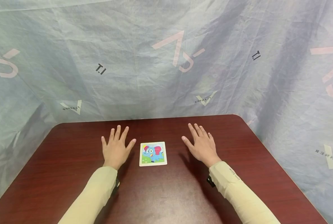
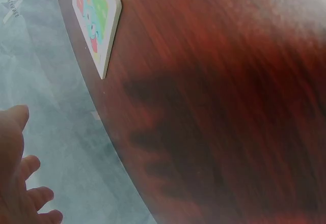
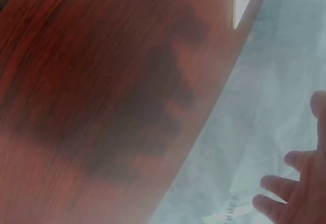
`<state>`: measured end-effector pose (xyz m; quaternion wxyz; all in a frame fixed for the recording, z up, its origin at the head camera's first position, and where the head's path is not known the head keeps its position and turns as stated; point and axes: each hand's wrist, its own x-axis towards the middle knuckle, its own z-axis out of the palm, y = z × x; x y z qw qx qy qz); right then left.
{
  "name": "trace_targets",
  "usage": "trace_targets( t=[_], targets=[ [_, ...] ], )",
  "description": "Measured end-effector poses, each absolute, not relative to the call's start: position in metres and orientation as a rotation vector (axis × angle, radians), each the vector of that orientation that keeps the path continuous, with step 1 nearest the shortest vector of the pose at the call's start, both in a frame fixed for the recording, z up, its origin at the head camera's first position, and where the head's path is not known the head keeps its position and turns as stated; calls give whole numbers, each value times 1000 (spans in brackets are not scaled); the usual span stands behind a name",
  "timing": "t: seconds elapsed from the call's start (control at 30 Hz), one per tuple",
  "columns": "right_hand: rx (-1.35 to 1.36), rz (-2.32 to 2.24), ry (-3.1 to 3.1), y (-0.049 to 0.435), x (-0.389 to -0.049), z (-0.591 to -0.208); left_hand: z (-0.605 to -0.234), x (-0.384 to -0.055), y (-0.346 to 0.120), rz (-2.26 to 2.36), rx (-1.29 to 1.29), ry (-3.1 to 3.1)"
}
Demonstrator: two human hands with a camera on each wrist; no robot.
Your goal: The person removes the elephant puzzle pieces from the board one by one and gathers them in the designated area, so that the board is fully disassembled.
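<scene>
A square picture puzzle (image 1: 153,154) with a pale frame and a blue, pink-eared elephant lies flat on the dark red table. My left hand (image 1: 116,150) hovers to its left, palm down, with fingers spread and nothing held. On the other side, my right hand (image 1: 202,144) is also held above the table, fingers extended and apart from the puzzle. Each hand casts a shadow on the wood. In the left wrist view the puzzle's corner (image 2: 109,35) shows at the top; the right wrist view catches only a sliver of its edge (image 3: 239,5).
The brown-red table (image 1: 166,193) has rounded far corners. Behind it and along both sides hangs a grey printed cloth (image 1: 138,62), close to the table's far edge. Dark straps (image 1: 210,181) sit under the light sleeves at the wrists.
</scene>
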<state>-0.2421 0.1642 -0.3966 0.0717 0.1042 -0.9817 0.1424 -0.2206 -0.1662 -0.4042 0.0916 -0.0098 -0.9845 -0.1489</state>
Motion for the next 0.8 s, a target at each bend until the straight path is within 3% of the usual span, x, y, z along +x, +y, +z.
trace_targets(
  t=[0.8],
  targets=[
    [457, 786, -2775, 165, -247, -396, -400, -219, -158, -678, -77, -2879]
  ],
)
